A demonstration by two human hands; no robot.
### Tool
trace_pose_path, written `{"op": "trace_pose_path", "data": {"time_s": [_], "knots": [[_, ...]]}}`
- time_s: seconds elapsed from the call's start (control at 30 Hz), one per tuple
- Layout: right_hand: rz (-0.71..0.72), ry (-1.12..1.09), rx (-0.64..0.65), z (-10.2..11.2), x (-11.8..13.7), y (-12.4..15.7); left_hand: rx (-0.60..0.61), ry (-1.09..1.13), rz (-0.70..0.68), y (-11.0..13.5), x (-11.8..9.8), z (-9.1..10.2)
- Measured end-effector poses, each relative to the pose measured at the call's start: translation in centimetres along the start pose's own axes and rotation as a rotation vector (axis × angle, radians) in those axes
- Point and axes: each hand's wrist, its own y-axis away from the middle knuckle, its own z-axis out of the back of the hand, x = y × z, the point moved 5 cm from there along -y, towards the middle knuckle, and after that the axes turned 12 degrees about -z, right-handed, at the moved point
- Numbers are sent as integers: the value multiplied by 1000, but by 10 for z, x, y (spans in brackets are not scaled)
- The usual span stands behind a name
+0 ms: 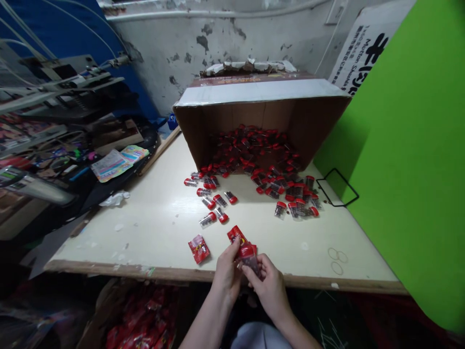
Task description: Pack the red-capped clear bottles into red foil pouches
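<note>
Near the counter [145,232] edge, left hand [227,274] and right hand [271,291] grip a red foil packet [240,242] on a clear tube [250,264] (fingers closed); a fumble could drop it among the packets [145,315] below.

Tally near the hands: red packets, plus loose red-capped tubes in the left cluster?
Red foil packets: 2, one on the white table, one between the left hand and right hand
Loose red-capped tubes, left cluster: about 10
Total: about 12

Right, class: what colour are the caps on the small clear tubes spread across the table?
Red: the clear tubes have red caps, shown best in the head view.
</note>
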Motion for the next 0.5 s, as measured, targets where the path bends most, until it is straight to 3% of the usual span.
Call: {"op": "trace_pose_path", "data": {"time_s": [0.2, 0.5], "knots": [[39, 54, -27, 4, 4, -2, 84, -159, -98, 2, -4, 3], [169, 275, -165, 13, 11, 2, 93, -217, 33, -1, 0, 7]]}}
